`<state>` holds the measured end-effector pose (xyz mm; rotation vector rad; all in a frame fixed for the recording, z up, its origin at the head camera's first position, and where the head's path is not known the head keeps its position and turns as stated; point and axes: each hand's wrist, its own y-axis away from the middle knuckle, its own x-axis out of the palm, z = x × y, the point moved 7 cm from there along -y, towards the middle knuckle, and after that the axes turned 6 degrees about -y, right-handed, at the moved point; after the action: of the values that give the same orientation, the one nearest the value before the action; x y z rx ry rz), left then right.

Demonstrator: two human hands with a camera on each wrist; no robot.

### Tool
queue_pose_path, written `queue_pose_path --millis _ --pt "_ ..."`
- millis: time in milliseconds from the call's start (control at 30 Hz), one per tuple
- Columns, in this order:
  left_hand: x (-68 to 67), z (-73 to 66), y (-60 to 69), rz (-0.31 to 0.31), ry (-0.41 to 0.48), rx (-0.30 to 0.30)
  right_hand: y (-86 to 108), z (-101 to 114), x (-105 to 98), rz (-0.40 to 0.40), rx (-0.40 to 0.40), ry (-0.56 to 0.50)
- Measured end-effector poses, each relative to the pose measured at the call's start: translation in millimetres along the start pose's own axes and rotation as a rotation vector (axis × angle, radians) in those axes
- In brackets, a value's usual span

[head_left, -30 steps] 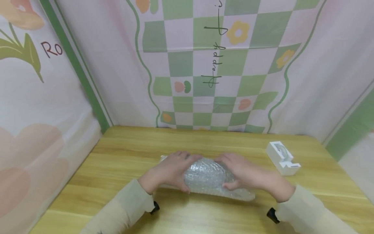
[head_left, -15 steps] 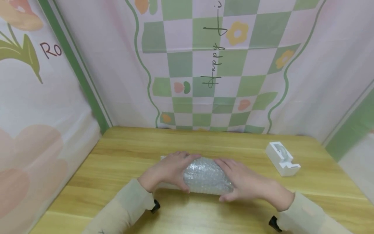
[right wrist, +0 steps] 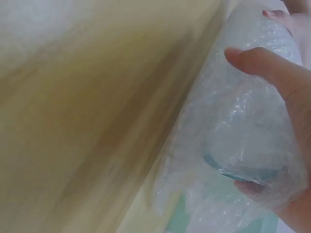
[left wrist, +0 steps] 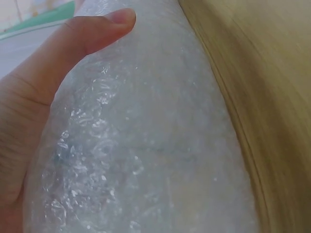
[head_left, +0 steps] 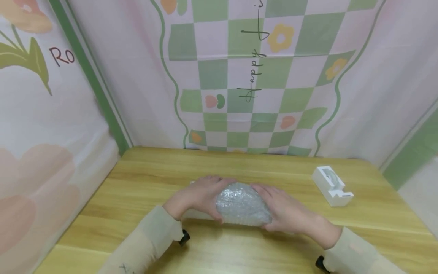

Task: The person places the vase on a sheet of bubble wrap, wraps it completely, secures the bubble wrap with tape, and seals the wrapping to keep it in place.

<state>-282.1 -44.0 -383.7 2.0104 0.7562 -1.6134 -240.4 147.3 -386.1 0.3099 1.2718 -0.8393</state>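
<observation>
A bubble-wrapped bundle (head_left: 241, 203) lies crosswise on the wooden table, shiny and rounded. My left hand (head_left: 205, 196) grips its left part from above, thumb on the near side. At the right end my right hand (head_left: 285, 211) curls round the bundle, its thumb also on the near side. In the left wrist view, the clear bubble wrap (left wrist: 141, 126) fills most of the frame beneath my thumb (left wrist: 92, 36). Through the loose wrap at the end, the right wrist view shows a curved greenish edge (right wrist: 243, 174), perhaps glass. Most of what is inside is hidden.
A white tape dispenser (head_left: 331, 186) with a roll of clear tape stands at the table's back right. The wooden table (head_left: 150, 167) ends at a patterned curtain (head_left: 239, 102) behind. Another curtain (head_left: 51, 125) hangs along the left side.
My right hand has shifted over the bundle's right end, and the wrap flap that stuck out there is now mostly covered by it. My left hand has stayed in place.
</observation>
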Motion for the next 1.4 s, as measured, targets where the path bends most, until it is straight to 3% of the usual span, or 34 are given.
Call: queue_pose_path --millis 167,567,733,933,1167,1400 --pt "1.8 2.7 -3.2 0.013 0.023 0.006 -3.8 -3.6 -0.4 -0.019 -0.05 -0.026" --pt "3.1 4.3 -5.3 0.12 0.18 0.033 -6.6 -7.3 -1.8 0.107 -0.023 -0.175" --pt "5.5 5.0 -6.5 0.165 0.253 0.027 -8.0 -7.6 -1.8 0.128 -0.043 -0.232" --pt "6.0 6.6 -9.6 0.176 0.297 -0.016 -11.2 -10.8 -1.1 0.161 -0.045 -0.311" --pt "-0.2 4.3 -6.9 0.171 0.227 -0.056 -12.8 -14.5 -1.4 0.209 -0.02 -0.336" --pt "-5.2 -0.3 -5.9 0.101 -0.027 -0.034 -13.7 -20.6 0.6 0.249 0.007 -0.359"
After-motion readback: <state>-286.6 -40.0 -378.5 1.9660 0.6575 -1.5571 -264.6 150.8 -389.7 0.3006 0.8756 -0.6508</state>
